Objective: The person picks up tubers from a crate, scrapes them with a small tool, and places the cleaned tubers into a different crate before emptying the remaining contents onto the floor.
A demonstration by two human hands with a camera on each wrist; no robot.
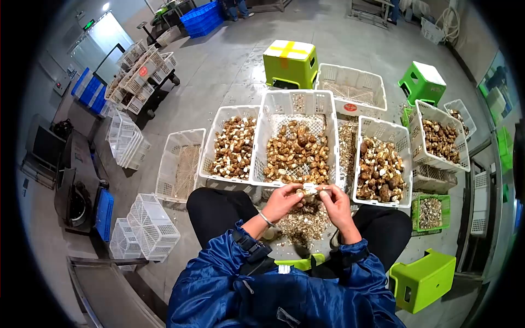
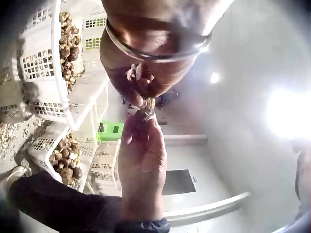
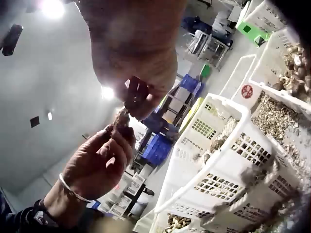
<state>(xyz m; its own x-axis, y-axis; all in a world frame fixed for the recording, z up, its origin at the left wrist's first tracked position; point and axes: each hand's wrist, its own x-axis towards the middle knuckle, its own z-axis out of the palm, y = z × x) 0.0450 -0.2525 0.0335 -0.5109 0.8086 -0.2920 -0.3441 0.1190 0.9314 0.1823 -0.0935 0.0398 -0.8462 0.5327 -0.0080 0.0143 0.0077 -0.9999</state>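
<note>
Inspection of a mushroom held between two hands

We find the mushroom point(image 1: 309, 189) at 12 o'clock from the person's body, raised just past the knees. The left hand point(image 1: 280, 202) pinches it from 9 o'clock, between thumb and fingers. The right hand point(image 1: 337, 205) pinches at it from 3 o'clock, fingers curled; whether that hand also holds a tool, we cannot tell.

Beyond the hands, at 12 o'clock, stands a white basket point(image 1: 276, 105) with a heap of mushrooms point(image 1: 296, 150). Two more filled baskets stand near it: the left basket point(image 1: 211, 145) at 10 o'clock and the right basket point(image 1: 406, 143) at 2 o'clock. At 6 o'clock, below the hands, pale scraps point(image 1: 302, 227) lie spread.

On handling, we judge the mushroom light, firm but springy, and liable to bruise or snap under a hard squeeze; any damp skin would be slippery. We advise a fingertip hold around the stem, close beneath the cap, leaving the cap's thin edge unpressed.
</note>
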